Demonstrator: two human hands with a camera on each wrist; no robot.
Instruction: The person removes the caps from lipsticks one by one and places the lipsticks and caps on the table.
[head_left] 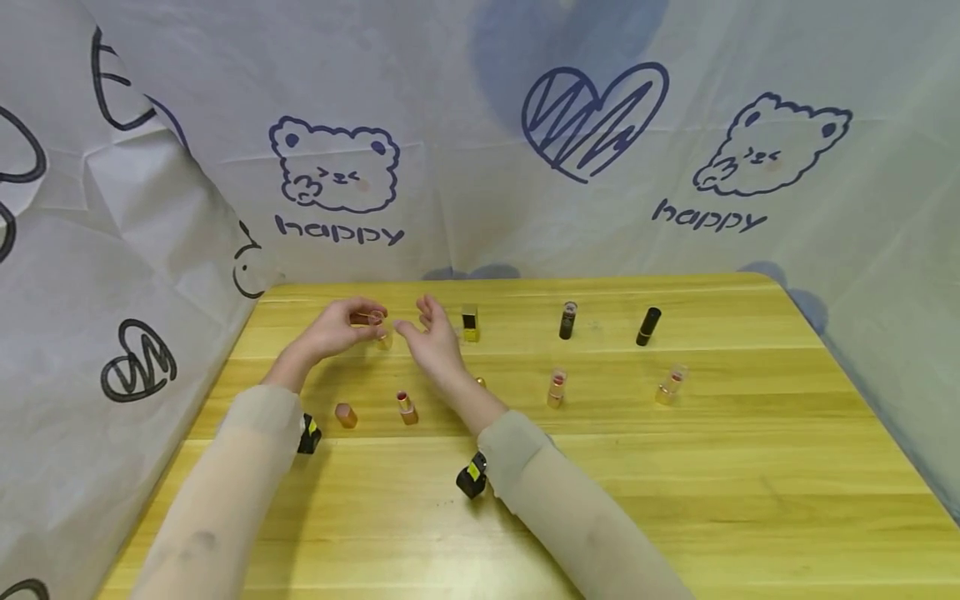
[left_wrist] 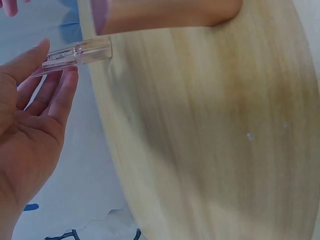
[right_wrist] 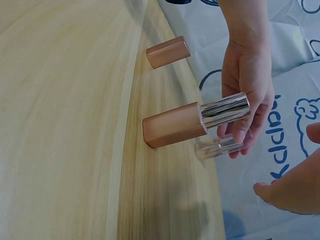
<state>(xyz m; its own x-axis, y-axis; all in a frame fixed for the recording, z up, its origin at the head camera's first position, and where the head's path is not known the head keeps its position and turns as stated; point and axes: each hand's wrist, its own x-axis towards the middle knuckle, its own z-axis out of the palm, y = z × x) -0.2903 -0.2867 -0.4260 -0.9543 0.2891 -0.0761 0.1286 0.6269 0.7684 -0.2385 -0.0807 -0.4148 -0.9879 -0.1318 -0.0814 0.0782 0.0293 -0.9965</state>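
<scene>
Clear lipstick tube [left_wrist: 75,55], slim and see-through, is at the left of the table [head_left: 720,467], towards its far edge; I cannot tell whether its base touches the wood. Nearest to me, two arms in pale sleeves [head_left: 577,508] reach forward, a small black box with a yellow mark [head_left: 472,477] by the right cuff and a similar one by the left.

Beyond the cuffs, on the left, I see a short copper-coloured cap [head_left: 347,415] and, to its right, an uncapped red lipstick [head_left: 407,407] upright in a copper base. Further right, at about that depth, are two red lipsticks with clear tops, one near the middle [head_left: 556,389] and one well apart to its right [head_left: 671,386].

Past these are the hands. The left hand [head_left: 341,325] pinches the clear tube between thumb and fingers. The right hand [head_left: 433,337] is free, its fingers extended just beside the tube.

In the far row, left to right, I find a gold-and-black lipstick [head_left: 470,323], a dark tube with a clear top [head_left: 568,321] and a black tube [head_left: 648,327] tilted slightly. Behind the table hangs white cloth [head_left: 465,183] with drawn bears, a heart and the word "happy".
</scene>
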